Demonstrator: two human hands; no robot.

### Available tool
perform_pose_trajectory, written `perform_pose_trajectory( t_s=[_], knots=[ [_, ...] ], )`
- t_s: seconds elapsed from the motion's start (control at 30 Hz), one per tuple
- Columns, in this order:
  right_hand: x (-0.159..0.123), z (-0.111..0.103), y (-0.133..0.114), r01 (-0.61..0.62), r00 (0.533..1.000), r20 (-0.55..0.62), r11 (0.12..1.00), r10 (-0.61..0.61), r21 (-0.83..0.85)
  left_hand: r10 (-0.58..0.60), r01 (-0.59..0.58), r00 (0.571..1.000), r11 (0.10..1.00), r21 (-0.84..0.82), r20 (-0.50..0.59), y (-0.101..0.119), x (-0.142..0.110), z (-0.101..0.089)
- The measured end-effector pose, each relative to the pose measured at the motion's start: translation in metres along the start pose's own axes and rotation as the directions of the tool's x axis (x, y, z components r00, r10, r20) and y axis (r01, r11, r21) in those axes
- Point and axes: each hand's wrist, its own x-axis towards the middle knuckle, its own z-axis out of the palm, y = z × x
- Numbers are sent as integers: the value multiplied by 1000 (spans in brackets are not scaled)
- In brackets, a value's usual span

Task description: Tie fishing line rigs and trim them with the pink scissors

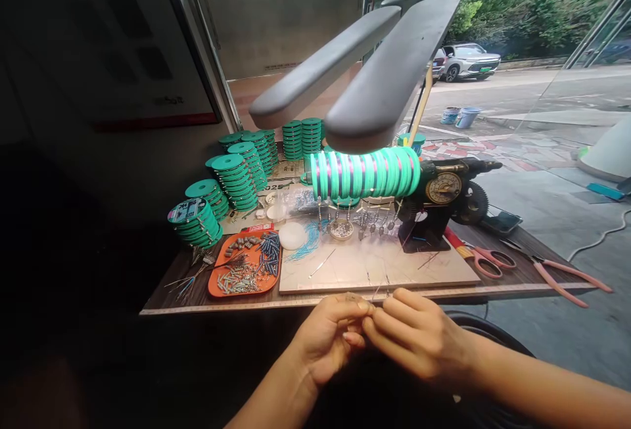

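My left hand and my right hand meet just in front of the table's near edge. Both are closed in a pinch, fingertips touching, on something too small to name, perhaps a fine line. Above them on the table lies a pale board with thin wires on it. Behind the board a row of green spools sits on a black winding machine, with small weights hanging below the spools.
An orange tray of small metal parts lies at the left. Stacks of green spools stand behind it. Orange-handled scissors and pliers lie at the right. Two grey lamp heads hang overhead. A street with a parked car lies beyond.
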Motion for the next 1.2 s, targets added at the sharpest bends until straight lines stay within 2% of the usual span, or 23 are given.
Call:
perform_pose_trajectory(
  t_s=[0.1,0.17,0.2,0.23,0.3,0.33,0.4,0.43,0.5,0.53,0.6,0.63,0.67,0.7,0.73,0.77,0.8,0.83,0.87,0.9,0.97,1.07,1.2],
  knots=[
    [3,0,-7,-110,993,48,983,104,144,106,-100,992,991,93,-67,-2,-3,2],
    [7,-5,-9,-200,979,96,929,179,310,319,-268,942,899,345,-101,-4,-5,2],
    [11,-8,-7,-253,967,129,882,219,397,466,-366,882,772,520,-72,-6,-6,1],
    [17,-11,-3,-315,949,168,819,267,480,608,-444,794,582,681,-2,-8,-7,0],
    [32,-17,11,-484,873,294,622,389,615,782,-478,597,166,862,180,-14,-7,-3],
    [41,-17,20,-572,814,377,498,442,652,826,-452,513,27,891,235,-17,-6,-5],
    [59,-14,39,-706,684,535,269,496,655,883,-350,361,-170,921,300,-23,-4,-9],
    [67,-10,47,-739,644,584,205,494,642,896,-289,302,-240,927,326,-25,-3,-11],
    [79,0,60,-774,608,644,165,465,611,890,-208,223,-354,912,397,-27,-2,-14],
    [83,5,63,-781,605,657,171,450,601,875,-201,212,-397,896,435,-26,-2,-15],
    [85,11,64,-793,597,679,188,428,579,842,-275,257,-406,872,474,-24,-3,-14],
    [83,11,63,-796,597,678,206,429,570,838,-343,309,-344,874,451,-21,-5,-12],
    [78,8,60,-796,598,670,227,440,561,839,-420,385,-211,883,384,-18,-6,-10],
    [72,4,55,-799,594,657,240,464,552,827,-484,502,25,875,254,-15,-7,-8],
    [63,-1,50,-787,609,616,283,500,549,761,-500,641,320,805,96,-11,-7,-6],
    [53,-7,43,-755,650,538,369,537,542,631,-451,775,596,664,-40,-7,-7,-4],
    [42,-12,37,-706,703,438,478,560,522,466,-356,877,795,491,-119,-3,-7,-2],
    [31,-16,30,-561,827,257,695,501,449,313,-251,939,906,339,-141,0,-6,-1],
    [22,-18,24,-403,915,135,854,380,329,202,-167,971,956,239,-129,2,-4,-1],
    [14,-18,18,-239,971,65,950,231,199,141,-119,984,974,195,-105,4,-3,-1],
    [4,-14,10,-15,999,34,1000,15,14,88,-77,994,983,166,-61,5,-1,-1],
    [1,-4,2,39,999,23,999,-38,-29,81,-74,996,984,165,-36,2,0,0],
    [5,-1,-8,-52,995,90,983,37,176,220,-189,971,944,270,-88,-3,-3,1]
  ],
)
